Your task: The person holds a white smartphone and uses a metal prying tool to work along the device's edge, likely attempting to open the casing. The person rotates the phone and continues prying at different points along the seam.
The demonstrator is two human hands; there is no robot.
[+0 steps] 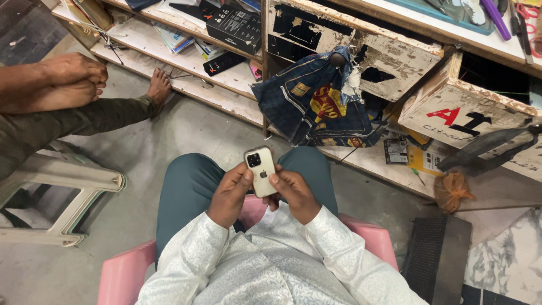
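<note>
Grey floor lies open ahead; a white phone, back up, is gripped by left hand and right hand.

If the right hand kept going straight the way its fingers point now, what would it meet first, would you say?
The right hand points up and leftward across the phone, which it already touches; past that, probably the left hand, though depth is unclear.
</note>
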